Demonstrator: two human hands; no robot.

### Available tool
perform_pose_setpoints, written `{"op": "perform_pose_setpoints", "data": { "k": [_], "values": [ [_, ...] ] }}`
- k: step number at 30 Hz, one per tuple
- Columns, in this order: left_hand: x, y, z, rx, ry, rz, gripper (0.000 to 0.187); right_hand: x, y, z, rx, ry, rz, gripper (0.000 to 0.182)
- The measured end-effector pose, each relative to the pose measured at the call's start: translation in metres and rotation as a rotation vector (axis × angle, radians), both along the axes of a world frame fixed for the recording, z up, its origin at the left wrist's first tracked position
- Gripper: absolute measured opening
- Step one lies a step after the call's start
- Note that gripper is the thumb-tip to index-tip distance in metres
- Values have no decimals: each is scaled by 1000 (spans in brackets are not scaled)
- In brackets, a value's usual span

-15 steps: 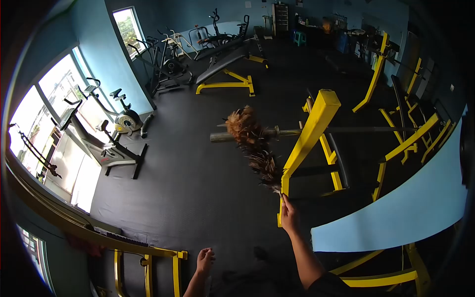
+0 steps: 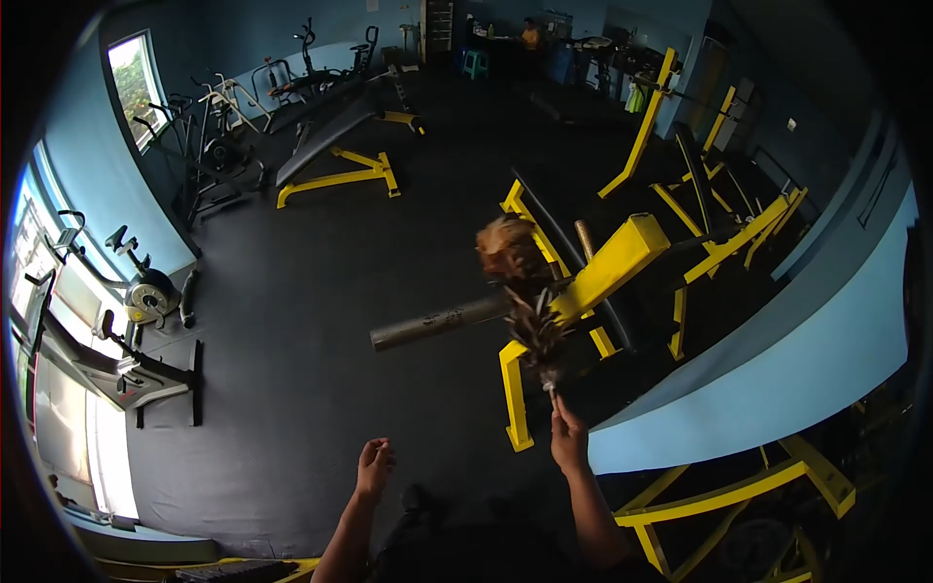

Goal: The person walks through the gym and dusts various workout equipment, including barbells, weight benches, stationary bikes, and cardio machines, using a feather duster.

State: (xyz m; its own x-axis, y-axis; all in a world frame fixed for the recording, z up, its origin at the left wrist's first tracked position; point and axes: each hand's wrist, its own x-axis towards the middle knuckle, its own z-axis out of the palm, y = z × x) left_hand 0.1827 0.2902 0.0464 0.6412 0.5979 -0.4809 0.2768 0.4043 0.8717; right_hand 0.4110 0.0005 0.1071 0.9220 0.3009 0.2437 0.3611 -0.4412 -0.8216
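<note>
My right hand [image 2: 570, 434] is closed on the handle of a brown feather duster [image 2: 533, 316], held upright at the centre. Its feathered head overlaps a yellow rack post [image 2: 614, 264] and the end of a thick metal bar [image 2: 442, 321]; whether they touch cannot be told. My left hand [image 2: 373, 466] hangs over the floor at the lower middle, away from any object. Its fingers are curled, and whether anything small is between them is hidden.
A black and yellow bench [image 2: 335, 146] stands beyond. Exercise bikes [image 2: 151, 291] line the left windows. A light blue partition [image 2: 758, 389] curves along the right, with yellow frames [image 2: 719, 500] below it. A person [image 2: 531, 35] is at the far back.
The view has turned right, and the room's contents have shifted left. The duster's head now stands in front of the yellow post instead of left of it. My left hand has risen slightly.
</note>
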Motion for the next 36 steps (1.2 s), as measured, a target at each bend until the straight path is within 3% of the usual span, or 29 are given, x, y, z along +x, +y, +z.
{"op": "perform_pose_setpoints", "data": {
  "k": [3,5,6,8,9,11,12,14,15,16,18,20,22,24,26,29,31,33,34,36],
  "values": [
    [35,49,20,50,-46,-113,30,-56,31,6,-101,137,298,33],
    [60,73,38,50,-152,-13,43,-93,54,7,-60,66,461,32],
    [72,89,32,40,-152,-31,43,-103,64,12,-68,68,442,32],
    [97,117,9,-94,-429,103,56,-117,77,20,-160,58,332,32],
    [107,122,29,-101,-425,93,56,-113,80,19,-165,62,321,32],
    [126,127,85,59,-229,-84,52,-95,79,15,-183,-9,62,31],
    [137,129,86,60,-225,-98,52,-83,76,15,-161,0,-43,31],
    [159,132,84,483,-251,-357,50,-54,63,18,-156,-28,-245,32],
    [169,132,97,507,-242,-414,40,-38,55,20,-171,-65,-339,33],
    [178,133,109,506,-242,-419,40,-24,46,30,-228,-36,-346,33],
    [191,134,128,744,-41,-590,40,-3,42,52,-294,52,-407,32],
    [197,134,147,750,50,-688,41,17,41,49,-225,74,-514,33],
    [210,141,155,763,143,-793,42,28,46,30,-134,48,-473,33],
    [221,146,153,781,176,-999,43,29,65,12,-211,-28,-371,33],
    [231,155,129,792,107,-1049,43,8,100,27,-112,-32,-311,33],
    [232,155,130,830,9,-1145,44,-18,119,61,-219,53,-172,34],
    [228,160,124,872,-19,-1215,46,-26,136,100,-422,166,-9,33],
    [220,176,106,963,-374,-1245,47,-23,145,106,-473,115,-68,30],
    [223,180,112,957,-396,-1282,47,-26,146,107,-533,51,-98,27],
    [226,183,130,898,-419,-1212,52,-26,147,83,-522,-77,-397,25]
  ]
}}
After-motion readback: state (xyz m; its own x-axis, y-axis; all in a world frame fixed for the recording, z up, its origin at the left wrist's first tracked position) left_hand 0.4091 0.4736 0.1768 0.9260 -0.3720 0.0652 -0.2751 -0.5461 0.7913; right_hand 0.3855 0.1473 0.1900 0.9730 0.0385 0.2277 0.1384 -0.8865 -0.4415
